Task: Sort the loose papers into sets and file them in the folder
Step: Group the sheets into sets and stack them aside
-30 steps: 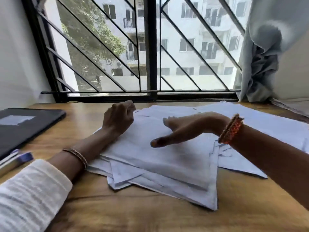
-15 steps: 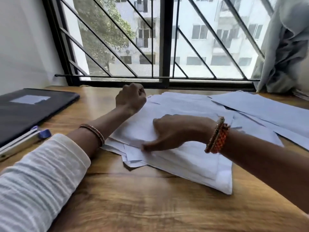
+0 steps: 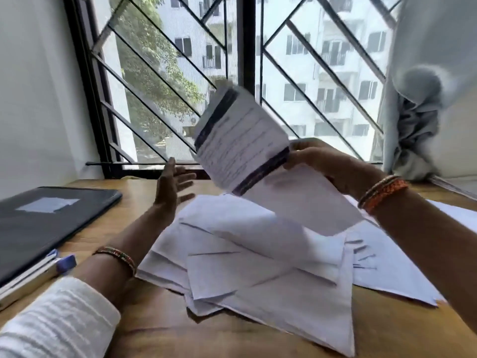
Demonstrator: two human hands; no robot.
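Loose papers (image 3: 258, 275) litter the table (image 3: 232, 339) beside a dark folder (image 3: 46, 228); right hand (image 3: 317, 161) pinches one sheet (image 3: 240, 140), left hand (image 3: 170, 187) splayed.

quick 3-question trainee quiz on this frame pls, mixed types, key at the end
1. True or false: the left hand grips a sheet.
2. The right hand holds: A) the dark folder, B) a printed sheet lifted above the pile of papers, C) the curtain.
3. Fill in: the folder lies closed on the wooden table, to the person's ____.

Key: 1 false, the hand is open and raised, holding nothing; 2 B; 3 left.
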